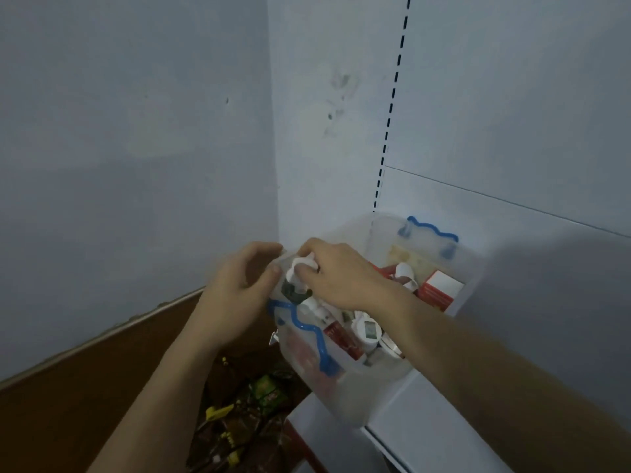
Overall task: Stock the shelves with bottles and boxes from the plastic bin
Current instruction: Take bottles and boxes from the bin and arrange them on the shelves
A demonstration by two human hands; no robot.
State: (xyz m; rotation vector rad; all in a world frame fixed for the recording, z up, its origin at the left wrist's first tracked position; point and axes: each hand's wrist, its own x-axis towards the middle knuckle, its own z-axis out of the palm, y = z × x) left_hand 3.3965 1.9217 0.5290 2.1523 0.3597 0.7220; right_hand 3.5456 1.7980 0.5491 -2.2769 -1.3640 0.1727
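Fingers (309, 273) of right hand (336, 276) curled round small white bottle (300, 264) at near-left corner of clear plastic bin (355, 397), left hand (235, 288) gripping that corner's rim; probably light, smooth, slippery, best pinched round its body.

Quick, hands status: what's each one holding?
Left hand: grips the rim of the plastic bin.
Right hand: pinches a white bottle in the bin.

No text can be read: the printing on the red-and-white boxes (440, 290) and white bottles (367, 331) in the plastic bin (355, 387) is too blurred.
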